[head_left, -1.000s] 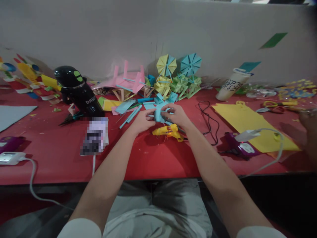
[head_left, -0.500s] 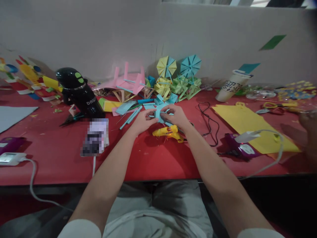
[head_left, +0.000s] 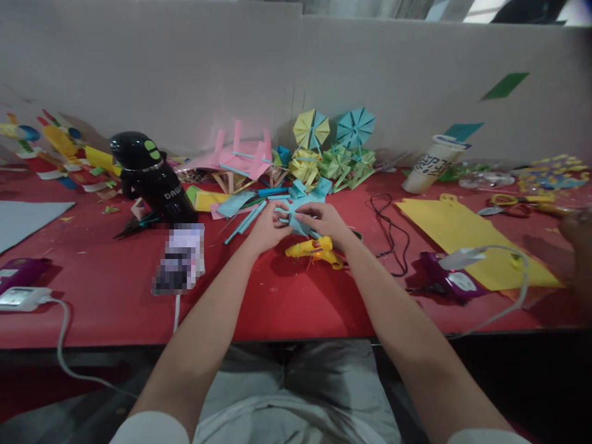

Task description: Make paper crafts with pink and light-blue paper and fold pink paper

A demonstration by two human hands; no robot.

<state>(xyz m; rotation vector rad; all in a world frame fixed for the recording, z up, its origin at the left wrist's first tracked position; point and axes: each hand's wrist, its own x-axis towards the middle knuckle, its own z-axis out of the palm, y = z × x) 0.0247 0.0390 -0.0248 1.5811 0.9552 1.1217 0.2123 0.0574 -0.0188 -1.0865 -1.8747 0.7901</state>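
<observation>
Between my two hands is a light blue folded paper piece (head_left: 298, 221). My left hand (head_left: 272, 227) closes on its left side with bent fingers, while my right hand (head_left: 324, 221) grips its right side. The exact fold under the fingertips is too small to make out. Just below my hands a yellow glue gun (head_left: 317, 249) lies on the red table (head_left: 296, 308). Blue rolled paper sticks (head_left: 245, 223) lie to the left of my left hand. More light blue folded paper (head_left: 319, 187) stands right behind my hands.
Behind stand yellow, green and blue folded models (head_left: 311, 131) and pink paper (head_left: 245, 154). A black bottle (head_left: 150, 179) and phone (head_left: 180, 259) are left. At right are a black cord (head_left: 393, 231), yellow sheets (head_left: 462, 237), a cup (head_left: 435, 163), scissors (head_left: 509, 202) and another person's hand (head_left: 578, 240).
My right hand's fingertips have moved slightly left, nearer to my left hand, and the blue paper between them has turned a little. The whole view has shifted slightly.
</observation>
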